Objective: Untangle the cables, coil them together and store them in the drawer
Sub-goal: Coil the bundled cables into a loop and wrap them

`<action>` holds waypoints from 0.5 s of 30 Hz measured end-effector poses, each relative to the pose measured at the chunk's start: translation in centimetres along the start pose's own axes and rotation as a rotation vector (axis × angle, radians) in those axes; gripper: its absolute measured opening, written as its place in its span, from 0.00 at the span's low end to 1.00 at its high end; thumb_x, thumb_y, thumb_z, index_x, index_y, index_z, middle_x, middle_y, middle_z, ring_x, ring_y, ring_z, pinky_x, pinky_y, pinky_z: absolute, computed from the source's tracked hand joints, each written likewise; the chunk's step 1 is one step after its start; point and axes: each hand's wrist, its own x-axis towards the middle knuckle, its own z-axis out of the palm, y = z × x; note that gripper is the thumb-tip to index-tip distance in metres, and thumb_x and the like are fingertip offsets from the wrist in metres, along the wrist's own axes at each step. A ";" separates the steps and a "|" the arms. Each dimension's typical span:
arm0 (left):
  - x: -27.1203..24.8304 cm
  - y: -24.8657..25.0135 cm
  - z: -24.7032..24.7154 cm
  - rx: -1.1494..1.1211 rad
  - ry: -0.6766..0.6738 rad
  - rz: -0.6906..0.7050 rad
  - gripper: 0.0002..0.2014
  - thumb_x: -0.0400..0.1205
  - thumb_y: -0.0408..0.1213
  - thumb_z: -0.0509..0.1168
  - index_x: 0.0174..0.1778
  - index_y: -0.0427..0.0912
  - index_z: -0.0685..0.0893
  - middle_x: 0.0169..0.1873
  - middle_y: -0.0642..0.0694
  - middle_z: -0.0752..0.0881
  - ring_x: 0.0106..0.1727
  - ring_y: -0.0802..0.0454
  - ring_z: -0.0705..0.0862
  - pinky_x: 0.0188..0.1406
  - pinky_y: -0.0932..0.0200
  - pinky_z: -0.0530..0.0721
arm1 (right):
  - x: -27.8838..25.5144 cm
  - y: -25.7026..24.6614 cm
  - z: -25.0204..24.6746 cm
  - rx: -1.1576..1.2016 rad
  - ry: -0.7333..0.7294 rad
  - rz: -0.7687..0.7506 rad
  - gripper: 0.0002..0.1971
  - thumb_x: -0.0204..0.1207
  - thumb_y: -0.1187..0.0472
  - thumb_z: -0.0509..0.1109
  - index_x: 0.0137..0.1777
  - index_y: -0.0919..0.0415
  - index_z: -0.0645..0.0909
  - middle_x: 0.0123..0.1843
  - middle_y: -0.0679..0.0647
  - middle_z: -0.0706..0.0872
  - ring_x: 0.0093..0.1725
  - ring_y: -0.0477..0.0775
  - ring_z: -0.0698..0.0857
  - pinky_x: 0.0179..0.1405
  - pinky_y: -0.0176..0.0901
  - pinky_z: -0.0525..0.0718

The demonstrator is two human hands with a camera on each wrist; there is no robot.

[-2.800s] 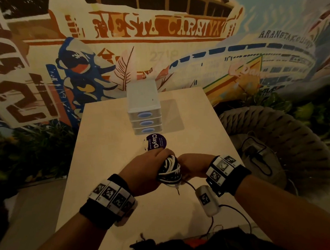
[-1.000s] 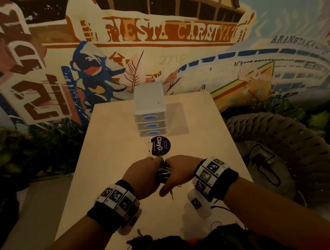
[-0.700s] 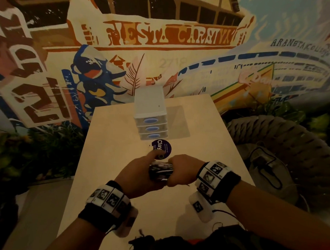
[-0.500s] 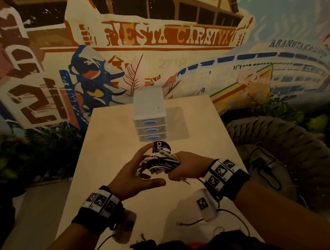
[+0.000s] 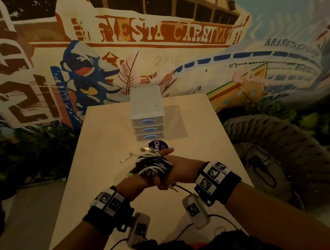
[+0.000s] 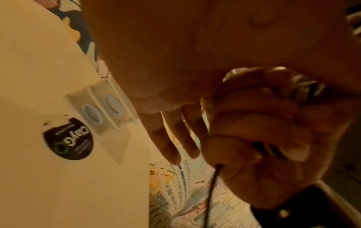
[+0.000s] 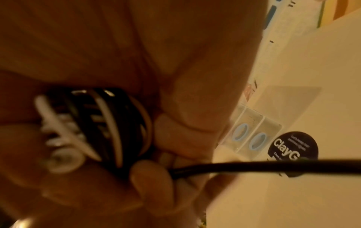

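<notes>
A coil of black and white cables sits above the near half of the table. My right hand holds the coil against its palm, with one finger stretched toward the drawers. Several white plug ends stick out to the left. My left hand crosses under the right one. Its curled fingers grip the loose black cable, which runs out from the coil. The small white unit of three drawers stands beyond, all three drawers closed.
A round dark ClayGo sticker lies on the table just in front of the drawers. A woven round seat holding a device with a cord stands to the right. Plants line the mural wall on the left.
Half a second ago my left hand lay open, palm up, beside the coil. It has swung under the right hand and curled on the black cable. The coil has turned with the right hand.
</notes>
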 end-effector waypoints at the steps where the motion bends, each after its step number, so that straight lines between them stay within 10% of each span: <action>1: 0.2 0.2 -0.2 -0.044 0.000 -0.001 0.25 0.68 0.61 0.80 0.56 0.51 0.91 0.54 0.58 0.92 0.58 0.60 0.89 0.56 0.61 0.87 | 0.1 -0.1 0.0 -0.005 -0.016 -0.014 0.08 0.69 0.80 0.72 0.41 0.68 0.84 0.39 0.53 0.84 0.37 0.46 0.81 0.36 0.37 0.81; 3: 0.4 0.7 -0.7 -0.077 0.002 0.004 0.21 0.66 0.59 0.82 0.51 0.53 0.94 0.52 0.52 0.93 0.56 0.53 0.90 0.52 0.52 0.90 | 0.2 -0.3 0.1 0.006 -0.044 -0.049 0.13 0.71 0.78 0.71 0.39 0.58 0.82 0.35 0.47 0.83 0.33 0.39 0.81 0.37 0.39 0.82; 6: 0.8 1.1 -1.0 -0.078 0.018 -0.004 0.20 0.69 0.48 0.84 0.53 0.42 0.92 0.47 0.33 0.91 0.42 0.35 0.91 0.36 0.30 0.89 | -0.1 -0.1 0.6 0.298 -0.066 -0.074 0.21 0.77 0.82 0.66 0.64 0.61 0.77 0.39 0.52 0.84 0.33 0.42 0.85 0.35 0.38 0.86; 9: 1.0 2.8 -1.1 -0.102 0.007 0.028 0.14 0.68 0.46 0.83 0.46 0.48 0.93 0.52 0.41 0.93 0.40 0.47 0.93 0.32 0.53 0.90 | 0.1 -0.2 0.4 0.362 -0.045 -0.092 0.22 0.77 0.80 0.69 0.71 0.73 0.76 0.38 0.50 0.90 0.35 0.47 0.89 0.39 0.40 0.89; 13: 1.3 4.3 -2.4 0.281 0.081 0.192 0.10 0.73 0.52 0.79 0.44 0.75 0.90 0.46 0.74 0.89 0.50 0.75 0.87 0.49 0.77 0.81 | 0.8 -0.2 0.0 0.192 -0.098 0.002 0.03 0.81 0.61 0.74 0.53 0.54 0.85 0.39 0.54 0.87 0.39 0.61 0.86 0.42 0.54 0.86; 15: 1.6 3.8 -3.7 0.520 0.140 0.255 0.14 0.76 0.45 0.78 0.50 0.73 0.89 0.47 0.86 0.82 0.52 0.85 0.80 0.52 0.86 0.73 | 0.7 0.7 -0.3 0.013 -0.042 0.078 0.07 0.81 0.53 0.75 0.51 0.56 0.85 0.37 0.55 0.82 0.36 0.57 0.80 0.38 0.52 0.81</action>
